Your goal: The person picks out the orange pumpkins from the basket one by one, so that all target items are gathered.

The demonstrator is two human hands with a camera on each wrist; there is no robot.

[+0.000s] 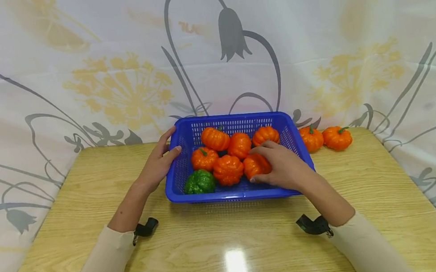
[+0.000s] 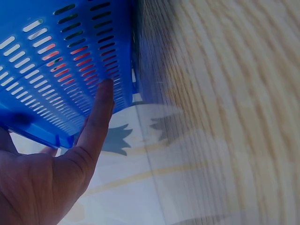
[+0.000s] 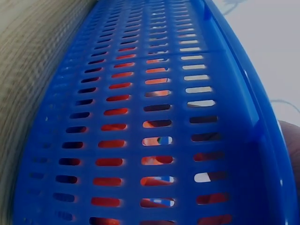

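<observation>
Several small orange pumpkins [image 1: 227, 170] and a green pumpkin [image 1: 200, 182] lie in a blue plastic basket [image 1: 245, 194] with slotted walls. Inside the basket's right part, my right hand [image 1: 284, 166] grips one orange pumpkin [image 1: 254, 166], thumb on the near side and fingers over the top. At the basket's left end, my left hand [image 1: 159, 163] touches the rim and outer wall with fairly straight fingers. The left wrist view shows one straight digit of the left hand [image 2: 51, 183] along the slotted wall. In the right wrist view the basket wall [image 3: 131, 136] hides most of the right hand.
Two more orange pumpkins [image 1: 337, 138] sit on the wooden table [image 1: 199, 255] just right of the basket. A patterned cloth [image 1: 210, 65] hangs behind the table. Dark wrist mounts [image 1: 313, 225] stick out near both sleeves.
</observation>
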